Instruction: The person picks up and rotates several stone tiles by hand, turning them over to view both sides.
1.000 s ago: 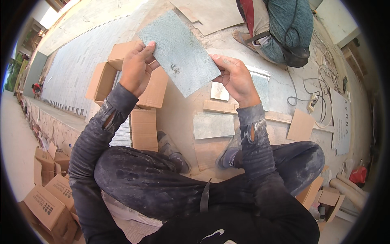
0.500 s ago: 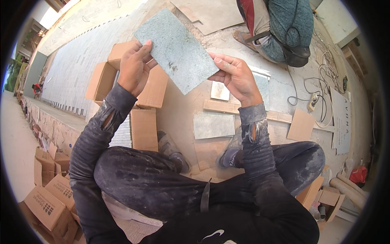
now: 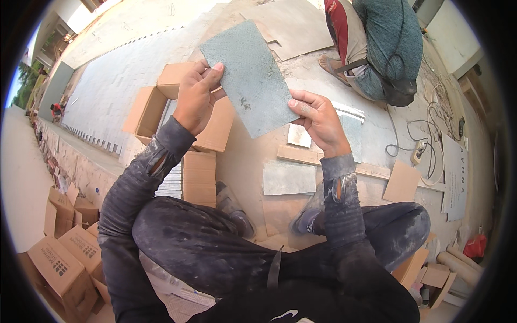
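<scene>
Between both hands I hold up a rectangular grey-green stone tile (image 3: 250, 75), tilted, with a few dark blotches near its lower part. My left hand (image 3: 198, 94) pinches its left edge, thumb on the face. At the lower right edge my right hand (image 3: 320, 118) grips it the same way, fingers behind. Below on the floor lies another pale grey tile (image 3: 290, 178), between my feet. A wooden strip (image 3: 299, 154) runs just beyond that tile, and a small whitish piece (image 3: 299, 135) sits past the strip, near my right hand.
An open cardboard box (image 3: 212, 129) stands at left, above another box of stacked tiles (image 3: 171, 183). A person (image 3: 385, 48) crouches at the far right. A power strip (image 3: 417, 152) with loose cables lies at right. More cartons (image 3: 64, 264) are at lower left.
The tile and both hands sit slightly further right and lower in view, and the tile is turned a little more upright. The whole scene has shifted likewise. Both hands keep their hold.
</scene>
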A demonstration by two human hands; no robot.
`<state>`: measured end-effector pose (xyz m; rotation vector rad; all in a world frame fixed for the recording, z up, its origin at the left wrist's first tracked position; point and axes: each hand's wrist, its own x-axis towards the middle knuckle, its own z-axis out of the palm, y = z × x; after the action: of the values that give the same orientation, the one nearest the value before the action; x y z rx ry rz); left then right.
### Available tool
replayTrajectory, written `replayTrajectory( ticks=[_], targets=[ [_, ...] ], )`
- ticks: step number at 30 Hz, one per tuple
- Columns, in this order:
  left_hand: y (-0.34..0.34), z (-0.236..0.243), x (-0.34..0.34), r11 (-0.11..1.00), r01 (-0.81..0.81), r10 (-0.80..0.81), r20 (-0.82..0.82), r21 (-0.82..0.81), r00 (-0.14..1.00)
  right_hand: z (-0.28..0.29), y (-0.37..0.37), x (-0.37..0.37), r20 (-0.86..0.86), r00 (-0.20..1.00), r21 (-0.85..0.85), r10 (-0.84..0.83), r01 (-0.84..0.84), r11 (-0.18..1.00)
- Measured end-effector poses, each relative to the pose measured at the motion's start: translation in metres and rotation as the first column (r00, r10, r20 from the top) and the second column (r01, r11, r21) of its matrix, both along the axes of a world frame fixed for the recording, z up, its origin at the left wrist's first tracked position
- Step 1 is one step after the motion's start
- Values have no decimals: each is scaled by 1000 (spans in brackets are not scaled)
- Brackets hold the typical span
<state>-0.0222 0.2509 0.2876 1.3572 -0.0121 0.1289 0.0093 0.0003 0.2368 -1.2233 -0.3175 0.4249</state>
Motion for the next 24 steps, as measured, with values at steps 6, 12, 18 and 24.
replayTrajectory(
  ticks=[6, 12, 18, 24],
  targets=[
    [-4, 2, 0, 1000, 10, -10, 28, 17, 1000, 1, -1, -1, 10, 996, -54, -85, 86, 995],
    [-3, 5, -1, 996, 9, -17, 81, 90, 997, -9, 2, 1, 98, 986, -94, -136, 145, 985],
    [-8, 21, -8, 963, -54, 0, 199, 265, 980, -13, 7, 0, 116, 978, -22, -176, 180, 983],
    [-12, 32, -12, 919, -88, -30, 291, 383, 956, -23, 3, 4, 94, 973, 44, -213, 209, 977]
  ],
)
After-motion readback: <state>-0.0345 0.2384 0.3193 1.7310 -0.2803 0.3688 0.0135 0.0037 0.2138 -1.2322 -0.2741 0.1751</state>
